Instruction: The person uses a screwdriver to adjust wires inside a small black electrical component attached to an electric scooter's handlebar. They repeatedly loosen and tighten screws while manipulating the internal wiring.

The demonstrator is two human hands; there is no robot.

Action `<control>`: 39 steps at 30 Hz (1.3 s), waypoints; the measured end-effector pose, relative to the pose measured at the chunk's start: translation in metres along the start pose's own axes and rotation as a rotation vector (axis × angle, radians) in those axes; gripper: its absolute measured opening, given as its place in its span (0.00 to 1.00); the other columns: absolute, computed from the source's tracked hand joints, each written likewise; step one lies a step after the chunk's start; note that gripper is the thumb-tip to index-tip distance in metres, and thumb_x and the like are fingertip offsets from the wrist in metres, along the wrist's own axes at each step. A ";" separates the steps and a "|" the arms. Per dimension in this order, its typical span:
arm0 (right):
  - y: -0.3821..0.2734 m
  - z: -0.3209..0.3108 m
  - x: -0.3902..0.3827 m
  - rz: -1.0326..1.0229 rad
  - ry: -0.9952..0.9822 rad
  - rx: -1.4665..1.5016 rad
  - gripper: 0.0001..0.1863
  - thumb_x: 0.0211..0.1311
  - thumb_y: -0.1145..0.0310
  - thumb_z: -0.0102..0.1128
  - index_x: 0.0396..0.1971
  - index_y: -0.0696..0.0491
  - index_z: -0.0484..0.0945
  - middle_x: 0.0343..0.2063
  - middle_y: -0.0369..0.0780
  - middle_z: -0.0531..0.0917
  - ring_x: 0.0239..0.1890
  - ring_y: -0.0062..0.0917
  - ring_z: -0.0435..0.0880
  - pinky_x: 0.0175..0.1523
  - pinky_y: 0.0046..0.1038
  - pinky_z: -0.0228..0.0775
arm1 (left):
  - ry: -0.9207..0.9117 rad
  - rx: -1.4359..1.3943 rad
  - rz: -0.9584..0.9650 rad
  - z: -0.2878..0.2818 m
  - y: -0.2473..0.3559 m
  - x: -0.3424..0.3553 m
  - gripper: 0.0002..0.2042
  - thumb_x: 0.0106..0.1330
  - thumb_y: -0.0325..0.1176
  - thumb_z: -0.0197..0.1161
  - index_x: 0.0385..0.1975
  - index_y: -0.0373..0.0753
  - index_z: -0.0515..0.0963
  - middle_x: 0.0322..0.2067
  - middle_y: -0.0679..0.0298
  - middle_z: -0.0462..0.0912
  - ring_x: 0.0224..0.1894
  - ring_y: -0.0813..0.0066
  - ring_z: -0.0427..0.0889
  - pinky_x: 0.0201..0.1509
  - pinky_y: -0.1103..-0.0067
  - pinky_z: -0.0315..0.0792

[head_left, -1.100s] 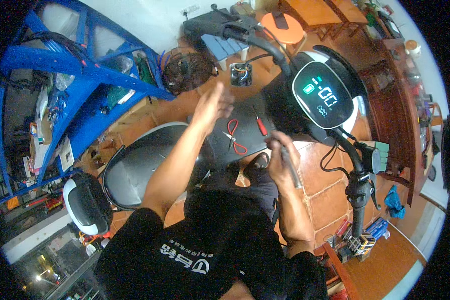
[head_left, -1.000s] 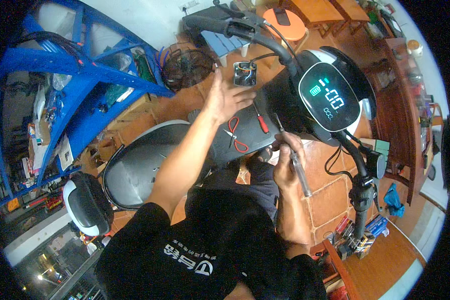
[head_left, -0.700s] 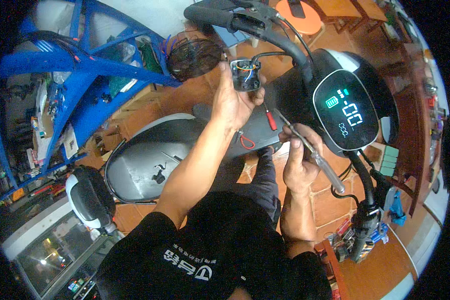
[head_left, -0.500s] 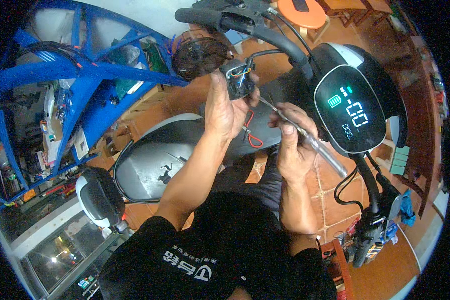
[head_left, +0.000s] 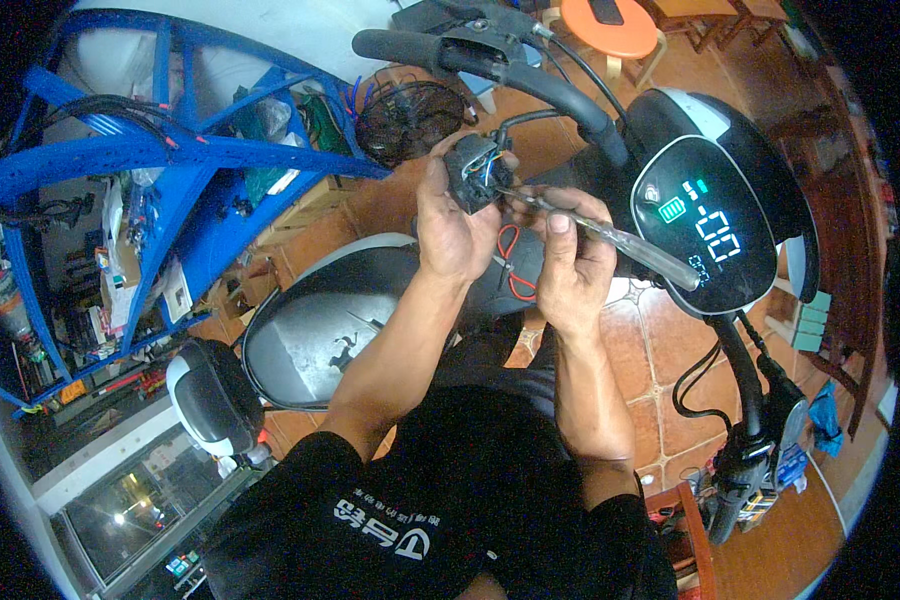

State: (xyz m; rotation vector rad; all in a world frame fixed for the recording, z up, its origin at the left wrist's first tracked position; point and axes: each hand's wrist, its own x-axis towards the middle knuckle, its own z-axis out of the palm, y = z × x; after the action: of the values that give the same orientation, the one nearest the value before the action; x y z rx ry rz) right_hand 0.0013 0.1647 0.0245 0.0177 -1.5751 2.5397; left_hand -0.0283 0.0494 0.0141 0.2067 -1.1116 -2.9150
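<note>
A black handlebar switch housing (head_left: 467, 180), with its inside and several thin coloured wires facing up, is held in my left hand (head_left: 452, 235). A black cable (head_left: 530, 117) runs from it toward the handlebar. My right hand (head_left: 578, 260) grips a screwdriver (head_left: 638, 249) with a clear, greyish handle. Its thin shaft points left, and the tip is at the right edge of the housing; whether it touches a screw is too small to tell. Right of my right hand is the scooter's lit display (head_left: 703, 220). Below the housing a red cord loop (head_left: 510, 265) hangs.
The scooter's handlebar (head_left: 560, 90) arches above my hands, and its black seat (head_left: 315, 330) lies to the left. A blue metal rack (head_left: 170, 165) with cluttered shelves fills the left side. Behind the housing stands a black fan (head_left: 410, 120). An orange stool (head_left: 610, 28) is at the far right.
My right hand has moved left and up, bringing the screwdriver tip to the housing. The housing has tilted slightly in my left hand. The whole view has shifted a little.
</note>
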 end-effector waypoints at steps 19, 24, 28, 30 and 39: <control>-0.004 -0.009 -0.002 0.001 -0.038 -0.123 0.12 0.70 0.65 0.49 0.43 0.60 0.71 0.36 0.45 0.82 0.37 0.24 0.80 0.43 0.25 0.72 | 0.204 0.044 -0.058 0.004 -0.009 -0.003 0.35 0.63 0.69 0.37 0.45 0.40 0.74 0.34 0.62 0.81 0.32 0.67 0.77 0.29 0.74 0.67; -0.003 -0.009 -0.003 0.006 -0.015 -0.046 0.09 0.68 0.71 0.51 0.41 0.60 0.72 0.33 0.41 0.80 0.35 0.22 0.78 0.43 0.26 0.72 | 0.186 0.049 -0.046 0.005 -0.008 -0.005 0.35 0.63 0.69 0.37 0.45 0.40 0.74 0.34 0.62 0.81 0.34 0.66 0.78 0.32 0.73 0.69; -0.001 -0.010 -0.003 -0.048 -0.059 -0.009 0.08 0.68 0.72 0.50 0.41 0.60 0.72 0.34 0.42 0.81 0.36 0.23 0.79 0.44 0.26 0.72 | 0.141 0.060 -0.020 0.003 -0.008 -0.006 0.34 0.63 0.68 0.39 0.46 0.41 0.73 0.35 0.61 0.81 0.34 0.65 0.78 0.34 0.72 0.71; -0.006 -0.010 -0.001 -0.064 -0.089 -0.060 0.08 0.68 0.72 0.50 0.41 0.61 0.72 0.35 0.43 0.81 0.36 0.23 0.79 0.44 0.27 0.73 | 0.139 0.054 -0.022 0.004 -0.008 -0.006 0.33 0.64 0.67 0.39 0.47 0.42 0.73 0.35 0.61 0.81 0.35 0.65 0.78 0.34 0.72 0.71; -0.007 -0.013 -0.003 -0.059 -0.114 -0.052 0.07 0.67 0.75 0.51 0.41 0.61 0.72 0.37 0.46 0.82 0.40 0.28 0.81 0.48 0.28 0.74 | 0.092 0.011 0.065 0.012 -0.006 -0.006 0.24 0.68 0.58 0.46 0.49 0.42 0.68 0.37 0.61 0.77 0.38 0.69 0.79 0.39 0.72 0.75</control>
State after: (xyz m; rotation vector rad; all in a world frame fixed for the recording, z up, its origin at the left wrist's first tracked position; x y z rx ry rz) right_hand 0.0066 0.1791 0.0250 0.2035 -1.6553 2.4918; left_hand -0.0236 0.0620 0.0196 0.2957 -1.1003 -2.8124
